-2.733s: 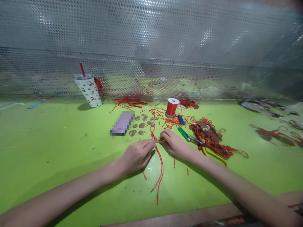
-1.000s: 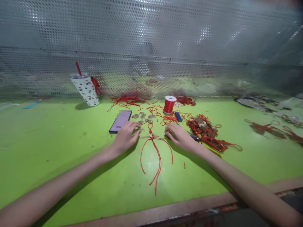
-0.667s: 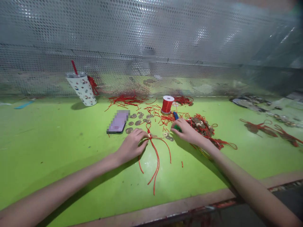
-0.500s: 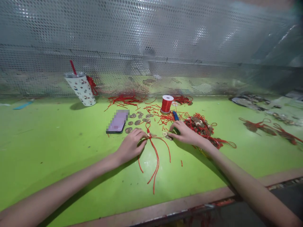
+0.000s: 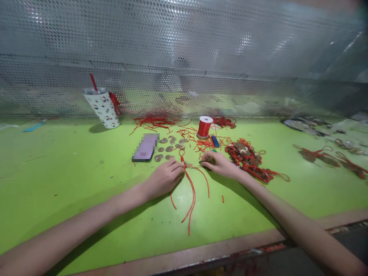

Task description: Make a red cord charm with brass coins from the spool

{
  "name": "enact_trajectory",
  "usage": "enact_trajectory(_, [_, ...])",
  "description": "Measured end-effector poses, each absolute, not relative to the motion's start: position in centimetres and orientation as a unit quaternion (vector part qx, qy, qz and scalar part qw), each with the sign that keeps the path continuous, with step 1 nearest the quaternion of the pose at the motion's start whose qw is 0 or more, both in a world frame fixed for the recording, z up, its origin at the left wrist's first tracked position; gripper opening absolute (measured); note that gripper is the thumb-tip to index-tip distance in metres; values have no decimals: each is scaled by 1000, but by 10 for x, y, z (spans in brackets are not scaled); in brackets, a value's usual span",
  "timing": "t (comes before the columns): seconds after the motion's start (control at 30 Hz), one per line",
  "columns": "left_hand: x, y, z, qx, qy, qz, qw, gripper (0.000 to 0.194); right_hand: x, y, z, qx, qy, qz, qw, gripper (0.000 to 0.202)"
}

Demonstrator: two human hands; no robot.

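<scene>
Red cords (image 5: 193, 187) joined at a knot with a small loop above lie on the green table (image 5: 120, 230). My left hand (image 5: 169, 175) is closed on the knot, its fingertips pressed together there. To the right of the knot, my right hand (image 5: 217, 163) has its fingers curled over a coin (image 5: 201, 162) on the table; whether it grips the coin is hidden. Several loose coins (image 5: 170, 148) are spread beyond my left hand. A pile of coins tied with red cord (image 5: 244, 153) lies beyond my right wrist.
A phone (image 5: 146, 147) lies left of the coins. Behind are a patterned cup (image 5: 102, 109), a red thread spool (image 5: 204, 127), a blue lighter-like object (image 5: 215, 141) and cut red cords (image 5: 156, 122). A perforated metal panel (image 5: 138, 57) stands at the back.
The view has shifted slightly. My right hand has moved a little left and its fingers have closed in over the coin beside it. My left hand stays at the knot.
</scene>
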State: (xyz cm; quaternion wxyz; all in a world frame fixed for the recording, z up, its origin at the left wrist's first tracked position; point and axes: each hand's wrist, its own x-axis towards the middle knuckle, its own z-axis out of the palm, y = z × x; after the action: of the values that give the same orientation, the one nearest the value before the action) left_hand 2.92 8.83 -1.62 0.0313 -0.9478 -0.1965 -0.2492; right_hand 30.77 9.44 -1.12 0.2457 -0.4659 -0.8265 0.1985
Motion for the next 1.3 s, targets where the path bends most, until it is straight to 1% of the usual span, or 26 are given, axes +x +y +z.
enact_trajectory(0.1, [28, 89, -15, -959, -132, -230, 101, 19, 303, 93, -7, -461, -831, 180, 253, 8])
enact_trajectory(0.2, [28, 91, -10, -966, -88, -203, 134, 24, 292, 91, -5, -432, -845, 146, 278, 10])
enact_trajectory(0.33, [30, 95, 0, -967, -30, -171, 185, 26, 274, 90, -4, -376, -849, 197, 314, 12])
enact_trajectory(0.43, [33, 99, 4, -966, -2, -159, 201, 26, 263, 92, -7, -360, -854, 225, 301, 15])
enact_trajectory(0.57, [32, 102, 3, -970, -1, -165, 177, 29, 258, 93, -11, -379, -855, 227, 271, 15])
enact_trajectory(0.7, [28, 108, 0, -975, -17, -183, 125, 32, 258, 93, -14, -392, -840, 247, 281, 13])
enact_trajectory(0.9, [32, 118, -3, -980, -14, -125, 156, 32, 259, 93, -16, -399, -835, 241, 290, 15])
enact_trajectory(1.07, [35, 122, -11, -977, -28, -153, 148, 29, 259, 93, -17, -407, -838, 223, 285, 15])
enact_trajectory(1.3, [35, 121, -11, -974, -66, -191, 100, 26, 260, 94, -19, -413, -838, 215, 284, 15])
